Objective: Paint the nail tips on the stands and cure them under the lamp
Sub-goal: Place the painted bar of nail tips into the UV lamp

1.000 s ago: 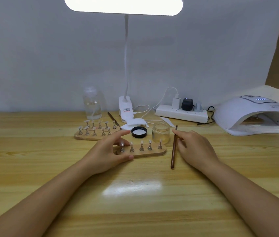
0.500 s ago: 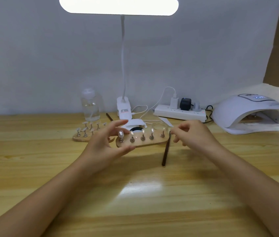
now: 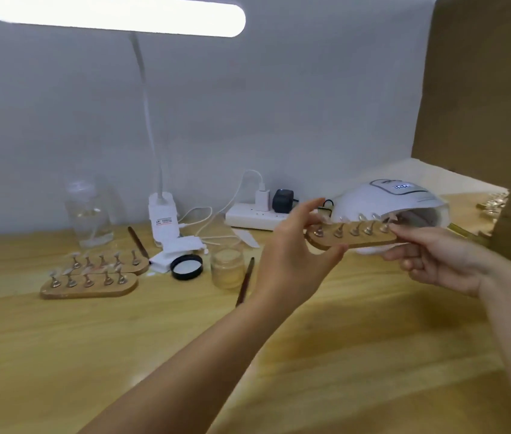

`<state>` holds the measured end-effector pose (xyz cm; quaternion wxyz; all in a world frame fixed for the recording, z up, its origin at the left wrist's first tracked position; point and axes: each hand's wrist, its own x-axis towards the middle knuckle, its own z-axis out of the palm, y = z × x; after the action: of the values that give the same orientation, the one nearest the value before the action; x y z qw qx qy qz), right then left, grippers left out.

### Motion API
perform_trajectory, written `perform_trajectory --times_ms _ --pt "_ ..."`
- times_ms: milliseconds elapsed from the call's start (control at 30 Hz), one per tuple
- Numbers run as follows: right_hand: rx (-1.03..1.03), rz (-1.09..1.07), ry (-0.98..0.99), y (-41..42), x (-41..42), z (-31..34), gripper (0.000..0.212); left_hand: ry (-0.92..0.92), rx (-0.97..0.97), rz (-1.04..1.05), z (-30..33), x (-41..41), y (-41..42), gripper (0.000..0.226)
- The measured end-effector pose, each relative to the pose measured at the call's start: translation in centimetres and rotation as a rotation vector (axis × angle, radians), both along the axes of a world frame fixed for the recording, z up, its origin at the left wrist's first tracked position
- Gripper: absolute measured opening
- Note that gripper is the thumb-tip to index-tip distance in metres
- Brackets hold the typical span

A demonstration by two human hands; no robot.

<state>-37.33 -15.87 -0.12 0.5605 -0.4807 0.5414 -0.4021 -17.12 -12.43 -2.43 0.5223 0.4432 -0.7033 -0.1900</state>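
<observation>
Both hands up off the table (image 3: 326, 355): left hand (image 3: 294, 264) pinching one end of a wooden stand (image 3: 352, 241), right hand (image 3: 435, 261) gripping the other, just before the curing lamp (image 3: 382, 205). Light, stiff board; five wet tips, so edges only. Farther left, two more stands (image 3: 90, 288), one jar (image 3: 227, 266), one brush (image 3: 244, 285)

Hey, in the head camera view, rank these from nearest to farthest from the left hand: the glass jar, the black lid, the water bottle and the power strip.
From the left hand:
1. Power strip, just behind the hand by the wall.
2. Glass jar, on the table to its left.
3. Black lid, left of the jar.
4. Water bottle, far left by the wall.
</observation>
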Motion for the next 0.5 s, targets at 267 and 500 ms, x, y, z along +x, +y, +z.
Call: perform_trajectory --times_ms 267,500 --pt "-0.086 -0.292 0.124 -2.1 -6.0 -2.2 0.021 0.300 0.582 -0.214 -0.9 -5.9 -6.8 0.060" --pt "-0.046 -0.312 0.165 -5.0 -7.8 -3.4 0.024 0.488 0.778 -0.461 -2.6 -6.9 -9.1 0.037"
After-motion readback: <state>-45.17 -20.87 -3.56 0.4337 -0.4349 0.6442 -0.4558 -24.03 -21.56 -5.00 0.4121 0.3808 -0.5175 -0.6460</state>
